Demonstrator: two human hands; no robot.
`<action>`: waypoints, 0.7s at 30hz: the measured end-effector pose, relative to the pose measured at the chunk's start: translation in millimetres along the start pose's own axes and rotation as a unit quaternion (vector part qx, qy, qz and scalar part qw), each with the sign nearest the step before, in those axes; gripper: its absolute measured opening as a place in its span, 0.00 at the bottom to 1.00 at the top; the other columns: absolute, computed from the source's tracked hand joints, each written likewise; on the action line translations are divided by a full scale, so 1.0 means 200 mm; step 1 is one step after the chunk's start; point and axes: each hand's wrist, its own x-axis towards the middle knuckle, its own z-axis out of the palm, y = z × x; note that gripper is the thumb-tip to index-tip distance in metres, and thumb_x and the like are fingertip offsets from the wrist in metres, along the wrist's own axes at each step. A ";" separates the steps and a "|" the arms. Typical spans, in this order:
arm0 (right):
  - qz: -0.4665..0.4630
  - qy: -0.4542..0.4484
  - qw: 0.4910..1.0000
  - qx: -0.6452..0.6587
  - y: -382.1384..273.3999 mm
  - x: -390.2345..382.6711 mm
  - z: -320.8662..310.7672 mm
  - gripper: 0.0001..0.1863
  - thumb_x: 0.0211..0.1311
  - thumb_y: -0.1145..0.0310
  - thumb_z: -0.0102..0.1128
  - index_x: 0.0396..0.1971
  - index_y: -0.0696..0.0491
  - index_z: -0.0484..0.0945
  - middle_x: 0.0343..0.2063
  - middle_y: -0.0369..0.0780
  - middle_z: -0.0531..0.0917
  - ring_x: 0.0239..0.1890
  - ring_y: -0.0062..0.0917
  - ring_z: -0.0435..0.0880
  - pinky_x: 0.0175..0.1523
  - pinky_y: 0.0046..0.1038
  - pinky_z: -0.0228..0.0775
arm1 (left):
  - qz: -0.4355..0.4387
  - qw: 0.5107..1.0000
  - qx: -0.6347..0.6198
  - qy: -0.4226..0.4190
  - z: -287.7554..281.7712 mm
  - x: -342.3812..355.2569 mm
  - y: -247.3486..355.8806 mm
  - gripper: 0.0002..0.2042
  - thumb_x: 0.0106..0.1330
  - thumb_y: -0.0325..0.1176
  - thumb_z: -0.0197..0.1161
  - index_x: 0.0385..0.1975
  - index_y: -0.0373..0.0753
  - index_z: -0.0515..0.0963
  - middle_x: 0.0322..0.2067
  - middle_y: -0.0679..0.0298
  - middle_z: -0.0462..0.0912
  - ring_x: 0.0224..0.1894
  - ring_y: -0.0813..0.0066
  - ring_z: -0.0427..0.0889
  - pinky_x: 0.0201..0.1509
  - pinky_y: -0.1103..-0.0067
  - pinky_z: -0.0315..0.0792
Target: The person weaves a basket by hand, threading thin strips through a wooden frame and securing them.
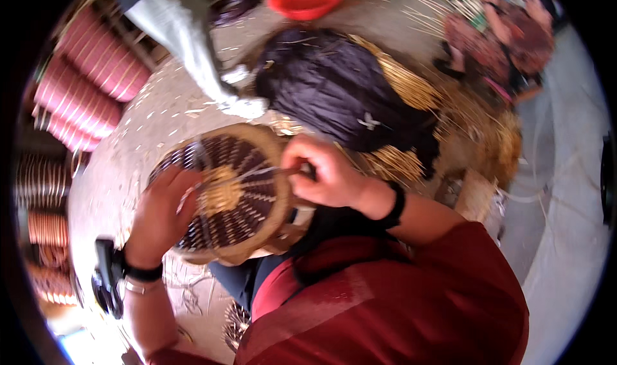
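A round basket (225, 201) is sitting on a lap (241, 281)

The basket is resting between the two hands. The left hand (166, 204) is bending over the basket's left edge; it is blurry, so I cannot tell if its fingers are gripping anything. The right hand (321, 169) is curling up by the right edge, pinching a thin strip (260, 173). The strip is crossing over the basket, and the left hand is hiding part of its left side.

On the floor (141, 153), past the basket's far right edge, a dark cloth (315, 82) is covering some yellow sticks (411, 85). A red bowl (304, 1) is sitting farther back. Another person's leg (183, 37) is standing near the cloth.

The basket is showing a pale middle, dark brown weaving and a thick tan rim.
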 end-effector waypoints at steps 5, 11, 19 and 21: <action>0.046 0.022 0.998 0.042 0.00 -0.03 0.07 0.12 0.59 0.79 0.65 0.43 0.56 0.78 0.40 0.38 0.78 0.40 0.24 0.81 0.48 0.27 0.78 | -0.048 0.991 0.117 -0.041 0.01 -0.02 0.06 0.13 0.68 0.21 0.62 0.50 0.37 0.80 0.40 0.50 0.81 0.42 0.44 0.84 0.45 0.54 0.78; 0.025 0.026 0.998 0.056 0.01 -0.02 0.12 0.12 0.58 0.78 0.66 0.42 0.57 0.78 0.40 0.41 0.78 0.41 0.27 0.82 0.46 0.29 0.78 | -0.071 0.994 0.045 -0.071 -0.13 0.09 0.18 0.11 0.63 0.21 0.66 0.44 0.36 0.81 0.37 0.52 0.82 0.38 0.52 0.85 0.42 0.62 0.78; 0.016 0.052 0.992 0.117 0.04 0.00 0.19 0.12 0.58 0.79 0.64 0.42 0.57 0.78 0.40 0.41 0.79 0.39 0.31 0.84 0.42 0.29 0.81 | -0.034 0.975 0.183 -0.118 -0.11 -0.01 0.09 0.11 0.64 0.20 0.61 0.46 0.34 0.77 0.36 0.49 0.78 0.39 0.44 0.80 0.39 0.56 0.74; 0.009 0.053 0.993 0.109 0.04 0.00 0.20 0.11 0.58 0.78 0.63 0.41 0.56 0.78 0.39 0.41 0.80 0.39 0.31 0.84 0.42 0.30 0.80 | -0.066 0.970 0.187 -0.138 -0.13 -0.02 0.12 0.12 0.63 0.19 0.60 0.46 0.34 0.76 0.36 0.49 0.76 0.36 0.42 0.79 0.38 0.55 0.74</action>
